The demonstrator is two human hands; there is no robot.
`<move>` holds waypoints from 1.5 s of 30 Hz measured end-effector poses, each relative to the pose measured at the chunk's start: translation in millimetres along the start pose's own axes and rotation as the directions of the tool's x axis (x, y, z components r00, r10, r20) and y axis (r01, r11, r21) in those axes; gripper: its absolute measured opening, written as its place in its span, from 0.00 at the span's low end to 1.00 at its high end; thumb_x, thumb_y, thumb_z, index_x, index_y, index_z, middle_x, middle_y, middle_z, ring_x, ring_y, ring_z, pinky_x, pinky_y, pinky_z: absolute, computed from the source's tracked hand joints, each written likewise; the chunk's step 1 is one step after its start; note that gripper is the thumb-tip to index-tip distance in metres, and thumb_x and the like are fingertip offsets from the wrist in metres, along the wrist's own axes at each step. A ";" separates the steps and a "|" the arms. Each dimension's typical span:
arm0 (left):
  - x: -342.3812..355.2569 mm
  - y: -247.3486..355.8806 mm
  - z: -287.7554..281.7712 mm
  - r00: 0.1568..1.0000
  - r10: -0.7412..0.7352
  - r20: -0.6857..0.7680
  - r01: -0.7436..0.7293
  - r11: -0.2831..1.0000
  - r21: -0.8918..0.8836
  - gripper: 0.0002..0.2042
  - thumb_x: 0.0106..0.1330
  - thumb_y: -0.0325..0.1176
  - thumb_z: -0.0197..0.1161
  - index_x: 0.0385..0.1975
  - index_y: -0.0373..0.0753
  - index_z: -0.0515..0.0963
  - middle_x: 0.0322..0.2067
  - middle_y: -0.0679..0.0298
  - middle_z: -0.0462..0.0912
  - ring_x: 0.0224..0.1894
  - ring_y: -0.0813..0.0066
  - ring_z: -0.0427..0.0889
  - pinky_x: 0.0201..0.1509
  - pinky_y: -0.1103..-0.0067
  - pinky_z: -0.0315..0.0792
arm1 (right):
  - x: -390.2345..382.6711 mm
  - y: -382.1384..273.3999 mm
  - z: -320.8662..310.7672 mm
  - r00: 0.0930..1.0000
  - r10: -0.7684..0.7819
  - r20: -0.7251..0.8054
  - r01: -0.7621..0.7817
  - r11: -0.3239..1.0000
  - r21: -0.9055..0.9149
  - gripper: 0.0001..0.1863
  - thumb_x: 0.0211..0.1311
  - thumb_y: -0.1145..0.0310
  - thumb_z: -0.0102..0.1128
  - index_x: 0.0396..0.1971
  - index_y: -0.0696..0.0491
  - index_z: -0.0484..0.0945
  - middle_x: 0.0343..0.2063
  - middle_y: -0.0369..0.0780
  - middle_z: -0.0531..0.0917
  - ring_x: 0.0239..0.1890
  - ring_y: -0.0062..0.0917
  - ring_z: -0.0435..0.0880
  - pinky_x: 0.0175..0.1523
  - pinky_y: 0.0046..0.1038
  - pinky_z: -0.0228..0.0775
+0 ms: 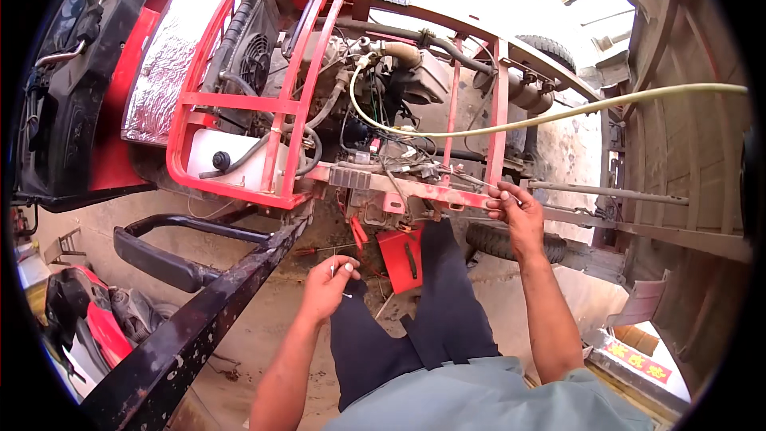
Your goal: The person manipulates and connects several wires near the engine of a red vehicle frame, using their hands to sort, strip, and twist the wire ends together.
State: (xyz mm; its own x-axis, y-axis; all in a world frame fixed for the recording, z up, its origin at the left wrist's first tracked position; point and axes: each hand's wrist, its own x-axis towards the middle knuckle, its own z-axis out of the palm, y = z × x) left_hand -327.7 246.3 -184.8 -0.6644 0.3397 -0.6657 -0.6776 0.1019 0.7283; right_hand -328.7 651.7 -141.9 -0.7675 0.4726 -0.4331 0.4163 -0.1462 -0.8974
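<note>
My left hand (pixel 331 287) is closed around a small, thin, pale item (pixel 346 294), too small to identify, low in front of my dark trousers. My right hand (pixel 515 211) is raised to the red frame rail (pixel 439 191), its fingertips pinched on a thin grey cable (pixel 479 181) at the rail's right part. Just above the rail lie wiring and small connectors (pixel 403 161). The engine (pixel 383 80) sits behind, crossed by a pale yellow hose (pixel 558 113) that runs off to the right.
A black steel bar (pixel 203 303) slants across the lower left. A red toolbox (pixel 395 259) lies below the rail. A raised body panel (pixel 686 152) borders the right, a tilted red-and-black cab section (pixel 112 96) the left. A tyre (pixel 511 243) sits under the frame.
</note>
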 end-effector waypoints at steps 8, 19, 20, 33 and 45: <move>260.1 47.0 52.9 0.974 0.038 -0.225 -0.101 0.956 -0.276 0.09 0.78 0.28 0.56 0.48 0.33 0.82 0.40 0.64 0.87 0.41 0.79 0.81 0.49 0.79 0.74 | 216.6 49.4 14.9 0.993 0.047 0.108 -0.051 0.998 0.033 0.15 0.75 0.64 0.65 0.52 0.59 0.84 0.36 0.36 0.86 0.34 0.17 0.83 0.40 0.21 0.82; 482.8 30.0 64.0 0.881 -0.153 -0.447 0.027 0.961 -0.276 0.08 0.68 0.28 0.53 0.25 0.43 0.72 0.14 0.73 0.62 0.13 0.80 0.58 0.15 0.76 0.51 | 327.4 60.2 73.9 0.943 -0.019 0.332 0.056 0.993 -0.103 0.13 0.79 0.65 0.59 0.49 0.60 0.83 0.31 0.32 0.81 0.32 0.15 0.77 0.39 0.19 0.73; 495.4 22.5 57.6 0.885 -0.177 -0.431 0.055 0.958 -0.281 0.07 0.64 0.26 0.50 0.24 0.42 0.71 0.16 0.70 0.64 0.14 0.76 0.59 0.16 0.74 0.52 | 331.4 68.8 78.7 0.940 -0.040 0.338 0.088 0.988 -0.125 0.14 0.79 0.64 0.59 0.48 0.60 0.84 0.31 0.32 0.81 0.32 0.14 0.77 0.40 0.20 0.73; 538.6 -1.3 32.6 0.899 -0.369 -0.237 0.325 0.923 -0.206 0.09 0.62 0.23 0.49 0.31 0.31 0.79 0.26 0.55 0.79 0.20 0.68 0.68 0.22 0.68 0.61 | 352.9 129.7 108.8 0.913 0.070 0.403 0.036 0.968 -0.250 0.15 0.78 0.58 0.60 0.44 0.56 0.85 0.31 0.30 0.83 0.32 0.13 0.76 0.39 0.19 0.72; 520.0 56.0 36.5 0.912 -0.408 0.044 0.411 0.905 -0.115 0.07 0.69 0.25 0.56 0.30 0.39 0.80 0.27 0.61 0.86 0.15 0.85 0.61 0.15 0.82 0.54 | 396.7 187.1 146.2 0.867 0.240 0.436 -0.047 0.911 -0.409 0.18 0.79 0.58 0.57 0.55 0.56 0.84 0.37 0.33 0.89 0.38 0.17 0.82 0.46 0.23 0.75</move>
State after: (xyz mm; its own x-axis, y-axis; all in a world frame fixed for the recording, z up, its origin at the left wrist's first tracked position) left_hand -699.5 462.8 -484.3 -0.3152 0.3097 -0.8971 -0.9221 0.1237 0.3667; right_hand -626.6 684.7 -494.0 -0.7780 -0.0038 -0.6282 0.6149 0.2001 -0.7628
